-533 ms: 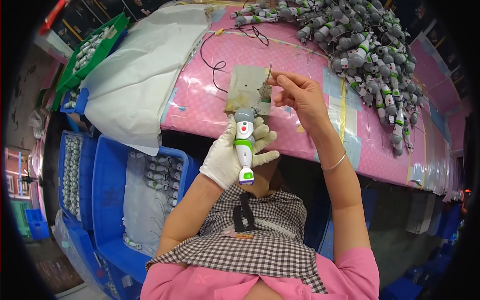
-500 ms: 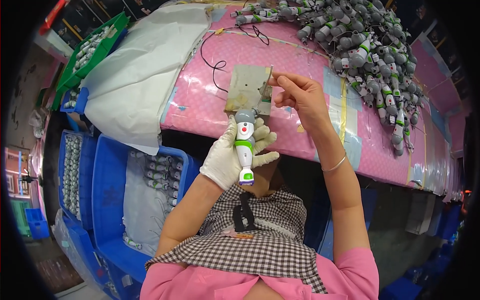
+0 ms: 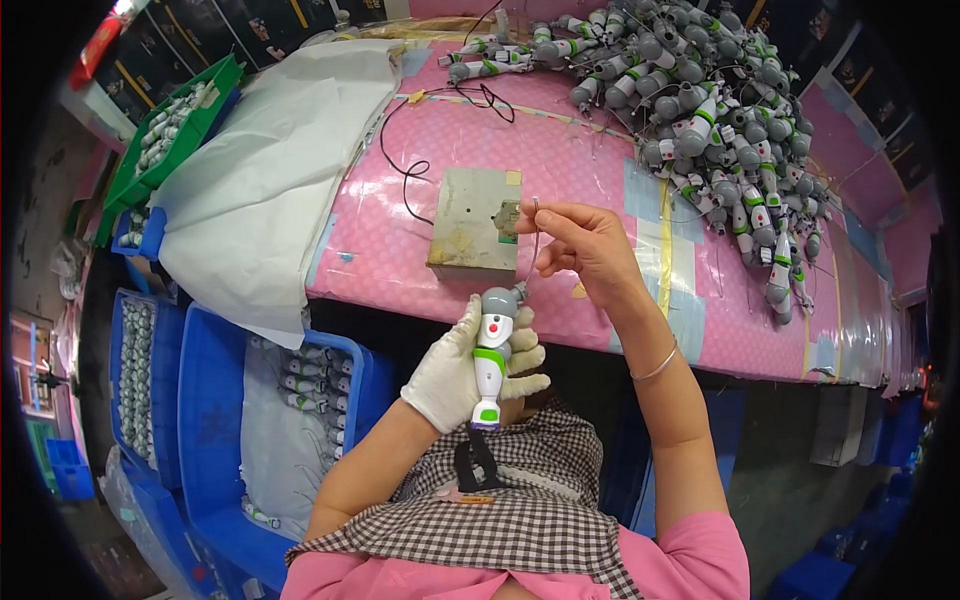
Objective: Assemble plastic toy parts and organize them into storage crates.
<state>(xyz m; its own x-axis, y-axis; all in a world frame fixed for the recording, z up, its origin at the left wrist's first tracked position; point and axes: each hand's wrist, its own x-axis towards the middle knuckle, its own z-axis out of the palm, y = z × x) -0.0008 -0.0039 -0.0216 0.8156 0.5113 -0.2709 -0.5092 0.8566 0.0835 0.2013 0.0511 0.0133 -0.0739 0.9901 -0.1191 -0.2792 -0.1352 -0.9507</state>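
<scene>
In my gloved left hand (image 3: pixel 447 382) lies a toy arm (image 3: pixel 491 365) in white, green and grey, its grey ball end pointing toward the table. The thumb and fingers of that hand curl round it. A thin wire (image 3: pixel 537 240) runs up from the ball end to my bare right hand (image 3: pixel 590 252), whose thumb and forefinger pinch its tip. Just left of these fingertips, a grey metal box (image 3: pixel 460 205) stands at the table's front edge, with a small fitting (image 3: pixel 508 218) on its right side. My right hand's other fingers are loosely bent.
A large heap of similar toy arms (image 3: pixel 700 120) covers the back right of the pink table (image 3: pixel 400 255). White sheeting (image 3: pixel 250 180) drapes over its left side. Blue bins (image 3: pixel 205 440) with toy parts stand at the lower left, a green tray (image 3: pixel 125 185) farther back. A black cord (image 3: pixel 408 180) trails behind the box.
The toy arm has drawn back from the box toward my body. My right hand has come down with the wire tip beside the box's right side. The whole view has shifted slightly.
</scene>
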